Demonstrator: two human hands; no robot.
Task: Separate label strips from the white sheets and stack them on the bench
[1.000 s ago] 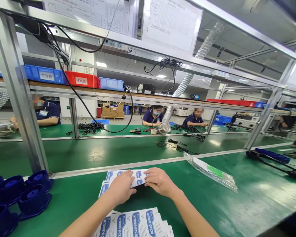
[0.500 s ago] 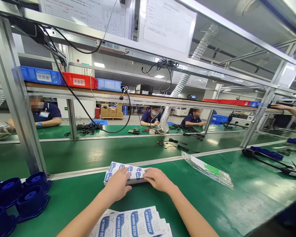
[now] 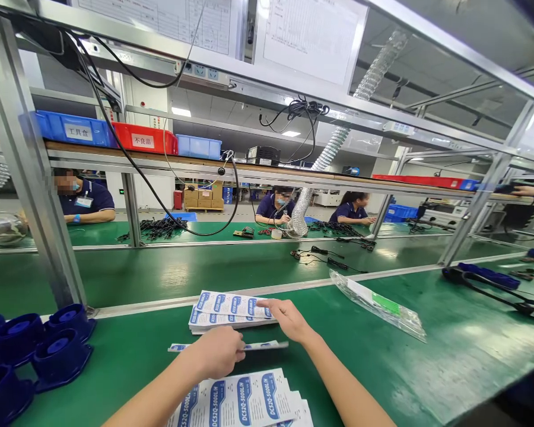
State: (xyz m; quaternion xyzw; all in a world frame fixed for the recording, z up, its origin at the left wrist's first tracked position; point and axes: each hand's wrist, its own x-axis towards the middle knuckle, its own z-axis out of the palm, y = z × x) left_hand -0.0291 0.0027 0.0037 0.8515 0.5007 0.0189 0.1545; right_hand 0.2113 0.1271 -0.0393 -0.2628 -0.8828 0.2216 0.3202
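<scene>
Closed around a narrow strip of label sheet (image 3: 267, 346), my left hand (image 3: 220, 351) is just in front of the rear stack. The strip is white with blue print and seen almost edge-on, reaching out on both sides of my fist. My right hand (image 3: 290, 320) rests its outstretched fingertips on the right end of the rear stack of label sheets (image 3: 225, 317), whose top sheet lies askew. Nearer to me, partly behind my left forearm, lies another stack of printed label sheets (image 3: 244, 400) marked DC52Q-5000L/H, its edges uneven.
Several dark blue plastic parts (image 3: 57, 356) stand at the left. A clear plastic bag (image 3: 380, 305) with a green label lies at the right, and a black strap-like thing (image 3: 493, 290) beyond it. Metal posts (image 3: 35, 178) hold a shelf with bins (image 3: 146, 139). People sit across the bench.
My left hand has drawn back toward me from the rear stack with a strip in it. My right hand stays at the stack's right end, its fingers now straighter.
</scene>
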